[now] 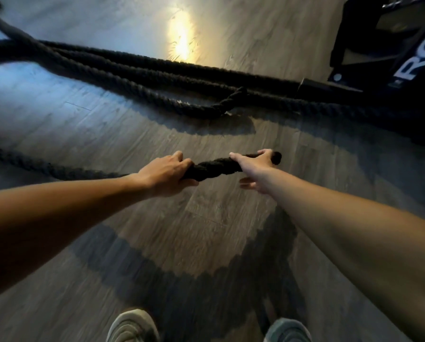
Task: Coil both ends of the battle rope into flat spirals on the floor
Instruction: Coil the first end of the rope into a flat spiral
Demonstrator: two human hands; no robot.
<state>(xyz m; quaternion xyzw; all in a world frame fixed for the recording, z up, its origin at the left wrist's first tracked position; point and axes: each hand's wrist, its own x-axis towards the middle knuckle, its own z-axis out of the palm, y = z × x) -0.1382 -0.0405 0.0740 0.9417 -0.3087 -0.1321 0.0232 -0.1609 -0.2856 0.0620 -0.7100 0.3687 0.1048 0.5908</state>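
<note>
Head view: left hand (166, 172) and right hand (254, 166), grips wrapped round the rope (214, 166) end, likely to start its spiral.

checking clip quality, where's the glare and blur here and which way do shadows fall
Head view: warm glare on the floor beyond the rope; motion blur smears the shoes and nearby floor, while the left hand and right hand gripping the rope are sharper; arm shadows fall toward the person's feet.

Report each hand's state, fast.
Left hand: grips the thick black twisted rope.
Right hand: fingers curled over the same rope's end, thumb free.
</note>
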